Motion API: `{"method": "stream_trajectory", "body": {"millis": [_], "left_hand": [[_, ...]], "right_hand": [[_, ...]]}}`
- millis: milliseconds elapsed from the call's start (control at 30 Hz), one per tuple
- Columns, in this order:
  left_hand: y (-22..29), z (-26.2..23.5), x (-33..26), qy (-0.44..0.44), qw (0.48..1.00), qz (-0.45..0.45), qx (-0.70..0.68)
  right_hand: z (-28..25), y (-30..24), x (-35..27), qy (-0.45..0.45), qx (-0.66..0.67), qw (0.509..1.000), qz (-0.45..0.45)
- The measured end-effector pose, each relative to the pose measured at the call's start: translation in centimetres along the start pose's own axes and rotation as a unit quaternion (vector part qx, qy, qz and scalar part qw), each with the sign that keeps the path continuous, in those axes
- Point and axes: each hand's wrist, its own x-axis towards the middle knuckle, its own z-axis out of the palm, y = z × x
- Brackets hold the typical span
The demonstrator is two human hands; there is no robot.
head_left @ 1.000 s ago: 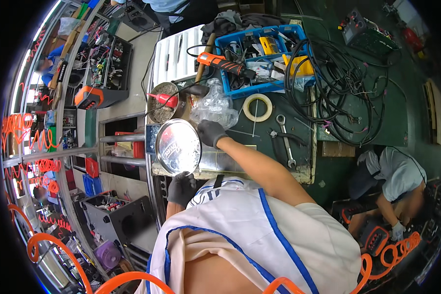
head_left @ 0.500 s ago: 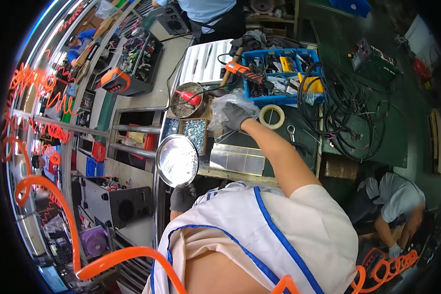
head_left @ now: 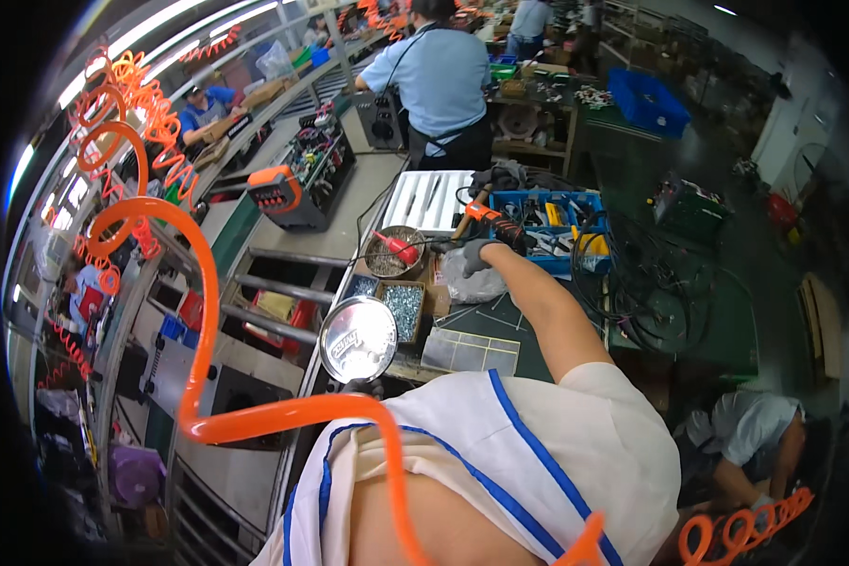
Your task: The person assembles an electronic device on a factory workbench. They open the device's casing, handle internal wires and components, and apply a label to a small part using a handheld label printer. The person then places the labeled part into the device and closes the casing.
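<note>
1 round metal lid (head_left: 357, 338), 1 blue bin (head_left: 555, 215) — 2 hands (head_left: 479, 255)

A long conveyor line (head_left: 283, 217) is running from the lower left toward the upper middle, with metal rollers (head_left: 283, 283) lying across its frame. Strip lights (head_left: 151, 52) are glowing along the upper left, above the line. Orange coiled air hoses (head_left: 113, 104) are hanging overhead on that side. A workbench (head_left: 500, 325) with a dark green top is standing beside the line. The floor (head_left: 698, 170) is showing dark green and is reflecting the light. A blue crate (head_left: 649, 102) is sitting on the floor at the upper right. A pale wall (head_left: 802, 123) is closing the far right side. Further benches (head_left: 538, 90) are standing at the upper edge
</note>
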Motion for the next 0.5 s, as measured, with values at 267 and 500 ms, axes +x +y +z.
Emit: {"method": "stream_trajectory", "body": {"millis": [267, 500], "left_hand": [[3.0, -3.3, -0.4, -0.033, 0.989, -0.092, 0.108], [4.0, -10.7, -0.8, -0.132, 0.980, -0.130, 0.067]], "right_hand": [[-7.8, -22.0, -18.4, 0.583, 0.275, 0.666, -0.375], [-3.4, -24.4, -25.5, 0.542, 0.374, 0.735, -0.159]]}}
